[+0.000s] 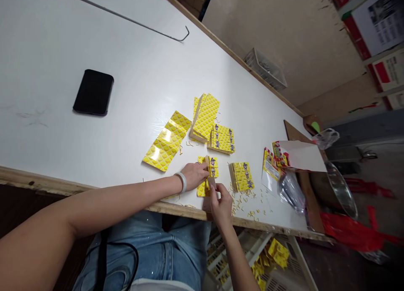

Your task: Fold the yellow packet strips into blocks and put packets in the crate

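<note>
Near the table's front edge, my left hand (194, 176), with a pale bangle at the wrist, has its fingers closed at the left side of a small pile of yellow printed cards (213, 161). My right hand (222, 204) pinches a small greyish-brown card piece (212, 182) at the front of that pile. Just behind are a tall stack of yellow patterned card strips (206, 114) and a block of yellow cards with purple figures (222, 138). A similar card block (242, 176) sits to the right. A creased glossy yellow sheet (167, 141) lies to the left.
Thin yellow offcuts (241, 202) are scattered at the front right. A black phone (94, 92) and a hooked metal rod (126, 17) lie on the white table (132, 68). Packets and a white box (303, 156) stand right; a crate (268, 261) with yellow pieces is below.
</note>
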